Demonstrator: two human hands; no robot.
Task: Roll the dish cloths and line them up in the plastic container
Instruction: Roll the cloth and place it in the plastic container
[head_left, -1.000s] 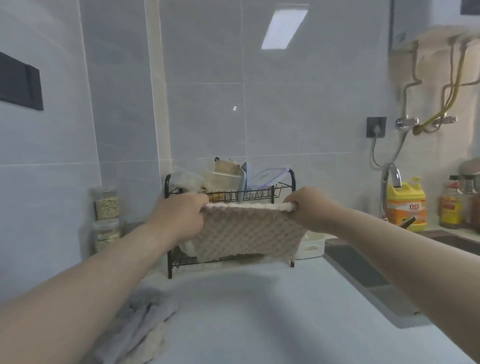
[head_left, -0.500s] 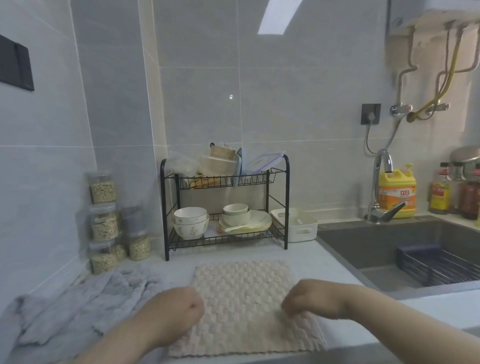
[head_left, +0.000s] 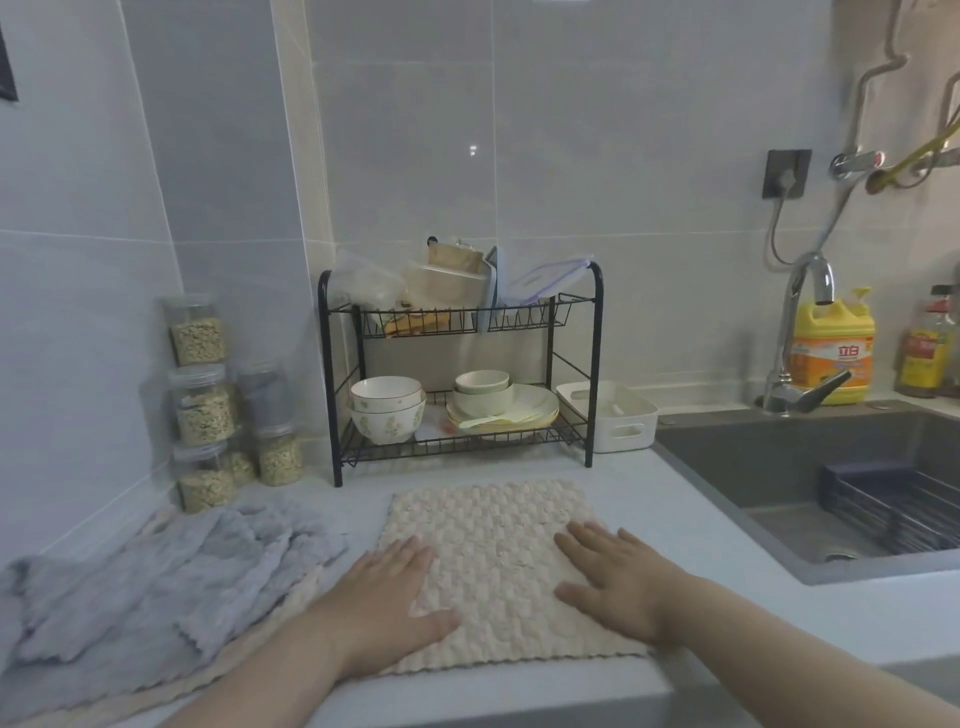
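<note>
We find the left hand and right hand flat, fingers straight, pressing the beige knobbly square dish cloth smooth on the pale countertop, presumably for a tight roll, with the white handled plastic container well apart behind.

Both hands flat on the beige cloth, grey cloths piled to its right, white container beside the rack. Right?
Off on one point: the head view shows the grey cloths piled left of the beige cloth. The left hand and right hand lie flat on it; the white container is beside the rack.
</note>
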